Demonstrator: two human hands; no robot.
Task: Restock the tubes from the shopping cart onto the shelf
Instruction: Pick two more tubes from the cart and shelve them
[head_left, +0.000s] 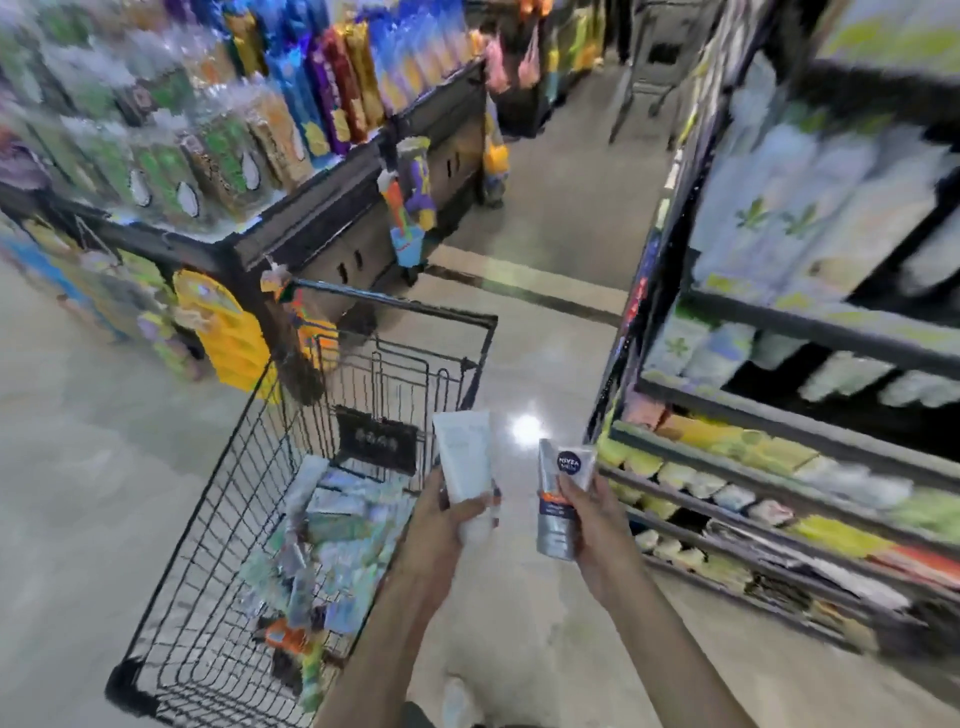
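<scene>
Head view. Your left hand (457, 519) gripped a white tube (464, 457) near its cap end, fingers curled round it, the tube standing nearly upright above the cart's right rim. Your right hand (592, 525) held a silver Nivea Men tube (563, 499), fingers wrapped round its lower half, label toward you. The two tubes were close but apart. The black wire shopping cart (218, 525) stood to your left, with more tubes and small packs (332, 535) lying loose on its floor. The shelf (779, 467) ran along your right, just beside your right hand; its tiers carried blurred boxes and bottles, with dark gaps in the middle tier. Between cart and shelf lay a strip of bare grey floor (545, 322), open ahead down the aisle. A snack gondola (322, 208) flanked the cart's far left corner.
</scene>
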